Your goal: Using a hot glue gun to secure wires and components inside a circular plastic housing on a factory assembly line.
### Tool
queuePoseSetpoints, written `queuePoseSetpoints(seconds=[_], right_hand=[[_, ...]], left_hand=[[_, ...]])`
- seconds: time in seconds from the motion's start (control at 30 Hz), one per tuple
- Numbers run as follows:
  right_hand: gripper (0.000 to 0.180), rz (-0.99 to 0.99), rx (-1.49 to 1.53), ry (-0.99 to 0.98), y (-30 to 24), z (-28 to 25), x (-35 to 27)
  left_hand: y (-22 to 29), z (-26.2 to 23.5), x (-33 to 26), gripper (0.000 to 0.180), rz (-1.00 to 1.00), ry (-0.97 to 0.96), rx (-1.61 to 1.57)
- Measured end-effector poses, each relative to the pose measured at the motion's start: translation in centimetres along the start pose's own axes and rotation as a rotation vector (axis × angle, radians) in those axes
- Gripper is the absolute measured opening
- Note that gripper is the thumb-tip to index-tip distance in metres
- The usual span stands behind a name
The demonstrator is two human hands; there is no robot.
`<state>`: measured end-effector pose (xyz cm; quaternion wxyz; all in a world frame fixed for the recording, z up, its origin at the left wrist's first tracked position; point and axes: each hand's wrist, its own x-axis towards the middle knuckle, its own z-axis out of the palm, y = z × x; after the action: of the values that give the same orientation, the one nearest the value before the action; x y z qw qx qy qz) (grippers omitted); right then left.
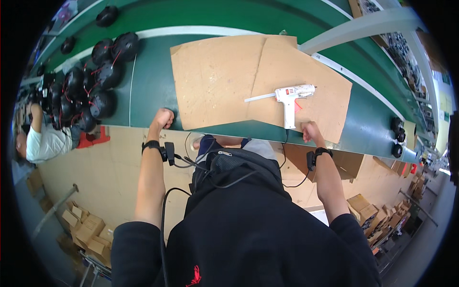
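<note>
We see our left hand (162,118) curled into a closed fist, knuckles resting on the near edge of the green workbench (148,91), just beside the near left corner of a large sheet of brown cardboard (224,81); it grips nothing that we can make out. Our right hand (311,130) is also closed in a loose fist at the near edge of the bench, touching the near right part of the cardboard, and it holds nothing that we can see. Just beside that right hand, on the cardboard, lies a white glue gun (291,95) on its side. Its long axis runs roughly left to right across the sheet: the thin nozzle points left toward the middle of the cardboard, the body ends toward the right edge of the sheet, and the handle points back toward us, reaching the near edge of the cardboard close to our right hand. A red trigger shows below the body. A dark cord (286,158) hangs below the bench edge under the handle. Both wrists wear black bands (152,145) with cables. At the far left of the bench sits a cluster of black round parts with red wires (91,81), where another person in a white shirt (45,143) works. Cardboard boxes (88,232) stand on the floor below.
</note>
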<state>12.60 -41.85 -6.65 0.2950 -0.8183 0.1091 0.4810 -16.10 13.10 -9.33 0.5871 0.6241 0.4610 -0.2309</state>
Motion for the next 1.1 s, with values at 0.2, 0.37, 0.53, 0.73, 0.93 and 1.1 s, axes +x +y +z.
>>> queuePoseSetpoints(seconds=[0.2,0.37,0.53,0.73,0.93,1.1], right_hand=[[0.032,-0.091,0.04,0.009,0.2,-0.4,0.6],[0.034,-0.216,0.085,0.021,1.6,-0.1,1.3],[0.028,-0.16,0.059,0.055,1.7,0.2,1.2],[0.026,-0.094,0.044,0.059,1.6,-0.4,1.1],[0.025,-0.096,0.081,0.057,1.8,-0.3,1.5],[0.024,-0.097,0.114,0.046,1.5,-0.2,1.2]], left_hand=[[-0.2,-0.7,0.3,0.022,0.005,0.048,-0.038],[-1.8,-1.4,1.8,0.021,-0.053,0.062,-0.024],[-1.4,-1.2,0.2,0.019,-0.057,0.004,-0.11],[-0.5,-0.5,-0.3,0.019,-0.056,0.038,-0.13],[-0.4,-0.3,-0.5,0.019,-0.038,0.07,-0.114],[-0.3,-0.3,-0.6,0.021,-0.012,0.07,-0.093]])
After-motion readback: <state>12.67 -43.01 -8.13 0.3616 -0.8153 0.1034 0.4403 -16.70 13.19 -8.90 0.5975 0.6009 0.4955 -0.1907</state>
